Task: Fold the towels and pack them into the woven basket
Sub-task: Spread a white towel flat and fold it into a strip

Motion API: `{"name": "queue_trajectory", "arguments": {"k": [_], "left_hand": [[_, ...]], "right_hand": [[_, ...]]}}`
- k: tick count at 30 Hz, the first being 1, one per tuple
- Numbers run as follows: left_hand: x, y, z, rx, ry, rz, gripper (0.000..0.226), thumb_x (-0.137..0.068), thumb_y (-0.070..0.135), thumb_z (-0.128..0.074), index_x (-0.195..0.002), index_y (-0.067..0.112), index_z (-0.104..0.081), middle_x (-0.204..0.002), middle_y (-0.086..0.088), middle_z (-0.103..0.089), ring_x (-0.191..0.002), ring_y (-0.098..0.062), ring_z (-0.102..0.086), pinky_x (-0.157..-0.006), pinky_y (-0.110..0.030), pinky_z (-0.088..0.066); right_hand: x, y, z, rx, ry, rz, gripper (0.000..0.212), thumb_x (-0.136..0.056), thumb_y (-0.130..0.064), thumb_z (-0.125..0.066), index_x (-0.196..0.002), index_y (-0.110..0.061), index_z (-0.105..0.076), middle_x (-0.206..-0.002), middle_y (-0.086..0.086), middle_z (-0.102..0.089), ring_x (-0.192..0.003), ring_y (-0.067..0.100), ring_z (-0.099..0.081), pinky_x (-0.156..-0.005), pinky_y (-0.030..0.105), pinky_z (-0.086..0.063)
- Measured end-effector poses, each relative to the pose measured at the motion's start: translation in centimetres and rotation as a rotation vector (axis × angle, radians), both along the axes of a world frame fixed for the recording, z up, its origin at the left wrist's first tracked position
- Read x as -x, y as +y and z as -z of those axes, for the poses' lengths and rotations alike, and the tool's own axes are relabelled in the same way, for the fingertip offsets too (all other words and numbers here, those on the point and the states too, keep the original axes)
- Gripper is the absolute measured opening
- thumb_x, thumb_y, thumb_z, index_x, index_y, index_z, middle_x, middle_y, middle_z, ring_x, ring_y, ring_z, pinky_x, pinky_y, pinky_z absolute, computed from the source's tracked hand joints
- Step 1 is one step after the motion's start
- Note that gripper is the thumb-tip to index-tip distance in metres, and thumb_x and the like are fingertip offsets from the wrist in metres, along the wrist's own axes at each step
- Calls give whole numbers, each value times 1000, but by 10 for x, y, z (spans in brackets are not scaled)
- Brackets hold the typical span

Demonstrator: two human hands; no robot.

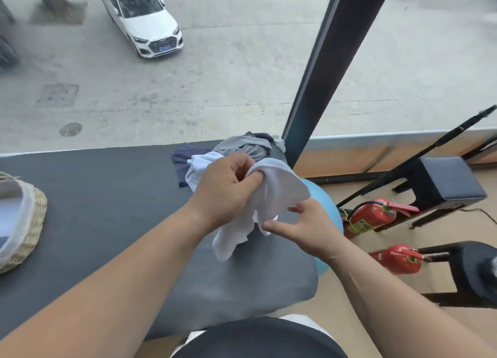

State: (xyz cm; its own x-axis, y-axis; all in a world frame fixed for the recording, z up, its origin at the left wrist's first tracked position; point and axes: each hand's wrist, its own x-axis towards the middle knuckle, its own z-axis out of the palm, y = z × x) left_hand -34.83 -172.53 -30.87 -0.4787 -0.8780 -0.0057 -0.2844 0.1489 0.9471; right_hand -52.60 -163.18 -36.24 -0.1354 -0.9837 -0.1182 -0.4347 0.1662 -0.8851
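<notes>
A white towel (279, 188) hangs crumpled above the right part of the dark grey table (107, 209). My left hand (226, 188) grips its upper edge, with the thumb tucked into the cloth. My right hand (309, 225) pinches a lower edge of the same towel between thumb and fingers. Behind my hands lies a heap of towels: a grey one (247, 145), a dark blue one (183, 164) and another white one (199, 166). The woven basket (32, 223), lined with white fabric, stands at the table's left edge, partly cut off by the frame.
A dark window post (322, 75) rises behind the towel heap, with glass on both sides. Right of the table are a light blue ball (325, 201), two red fire extinguishers (371, 217) and black stools (446, 180) on the floor.
</notes>
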Motion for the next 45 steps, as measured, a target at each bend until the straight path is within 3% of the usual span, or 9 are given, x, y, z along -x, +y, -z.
{"name": "queue_trajectory", "arguments": {"k": [6,11,16,21,24,27,33,38,45], "left_hand": [[-1,57,-35,67,68,-200,24,-84,21,-67,-71,4,-56,-58,4,-48,-55,-11,-40,-50,-23,-33],[-11,108,-9,72,-343,-483,24,-66,32,-63,-86,22,-58,-72,15,-58,-65,-11,-53,-64,-38,-52],[0,170,28,164,-323,-6,71,-78,22,-68,-143,40,-45,-151,15,-38,-141,-3,-33,-116,-33,-33],[13,197,57,29,-441,108,29,-79,51,-66,-102,33,-66,-115,17,-66,-114,-5,-59,-100,-38,-46],[12,202,63,-9,-392,135,39,-79,43,-74,-114,39,-57,-139,20,-54,-125,-3,-53,-109,-32,-40],[12,200,61,51,-413,294,51,-85,24,-75,-130,38,-56,-154,18,-40,-138,5,-37,-114,-19,-29],[-11,180,74,124,-599,330,27,-88,34,-70,-73,38,-48,-110,12,-68,-108,-13,-60,-88,-35,-49],[-62,173,91,-43,-556,226,24,-89,29,-69,-73,21,-53,-70,8,-57,-57,-7,-44,-58,-29,-41],[-130,156,97,-151,-549,233,33,-91,26,-67,-69,19,-43,-64,6,-45,-57,-9,-36,-56,-27,-33]], "right_hand": [[-9,34,-14,115,-192,-39,17,-95,-26,-68,-89,-12,-75,-86,-6,-74,-87,6,-66,-80,34,-52],[8,76,-21,92,-245,-128,22,-105,-19,-51,-96,-21,-72,-91,-15,-71,-87,-1,-62,-76,19,-50],[20,118,0,-40,-77,-353,17,-99,-22,-58,-89,-18,-72,-83,8,-70,-73,4,-55,-68,29,-48],[26,147,8,-67,-114,-362,32,-98,-9,-60,-85,-32,-76,-69,-24,-65,-69,-5,-57,-65,8,-40],[29,157,15,-101,-43,-421,53,-99,-8,-60,-64,-47,-68,-60,-28,-56,-63,-4,-52,-64,12,-39],[27,156,32,-150,45,-436,36,-97,-16,-64,-62,-15,-56,-57,-6,-44,-59,6,-37,-58,30,-37],[6,147,48,-98,250,-406,47,-86,-26,-75,-52,-28,-42,-50,-6,-37,-54,13,-35,-50,24,-24],[-17,133,80,-127,524,-378,12,-85,-28,-72,-78,-20,-68,-72,-7,-63,-79,19,-52,-66,35,-45],[-48,124,133,-197,826,-273,7,-74,-10,-60,-69,-15,-57,-67,-1,-57,-70,29,-49,-55,36,-37]]}}
